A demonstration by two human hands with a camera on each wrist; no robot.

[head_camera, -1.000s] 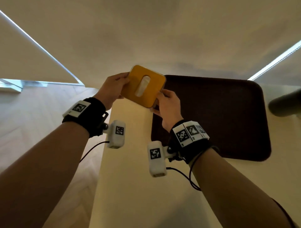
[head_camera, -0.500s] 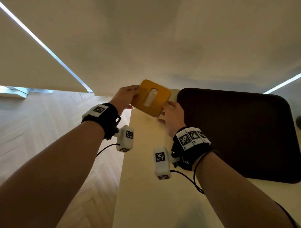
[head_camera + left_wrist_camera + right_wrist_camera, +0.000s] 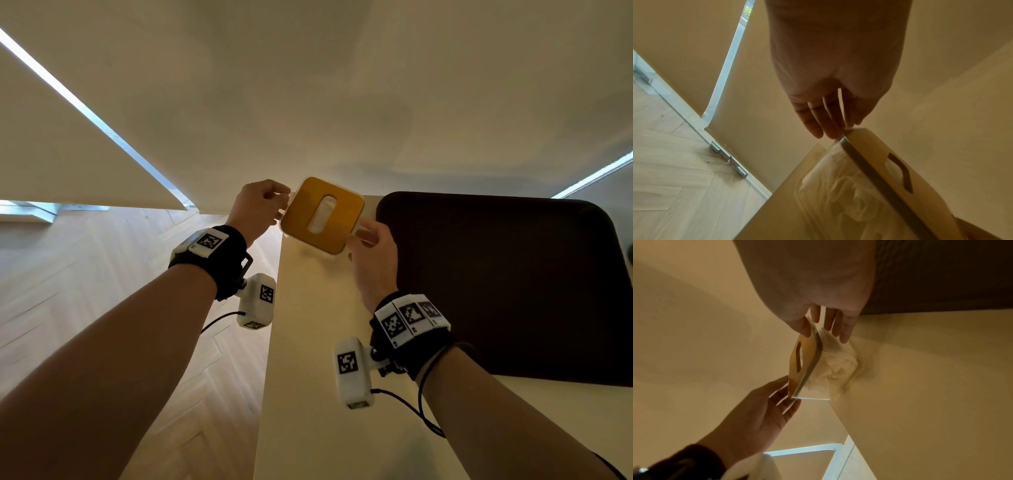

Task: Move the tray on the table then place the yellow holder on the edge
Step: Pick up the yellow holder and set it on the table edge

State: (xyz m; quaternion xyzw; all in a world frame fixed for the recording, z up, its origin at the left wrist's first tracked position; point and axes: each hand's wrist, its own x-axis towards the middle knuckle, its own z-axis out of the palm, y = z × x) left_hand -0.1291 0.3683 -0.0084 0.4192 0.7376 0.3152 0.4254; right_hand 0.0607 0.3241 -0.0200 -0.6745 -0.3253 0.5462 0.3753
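From the head view the left hand (image 3: 258, 209) and right hand (image 3: 373, 250) pinch opposite corners of the yellow holder (image 3: 322, 215) at the desk (image 3: 308, 377) corner beside the tray (image 3: 513, 284), lower than before, while both wrist views show nearly straight fingers (image 3: 824, 120) touching its edges.

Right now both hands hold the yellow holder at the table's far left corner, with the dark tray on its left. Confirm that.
Not quite: the head view shows the dark tray on the right of the yellow holder, not its left. The left hand and right hand do hold it at the table's far left corner.
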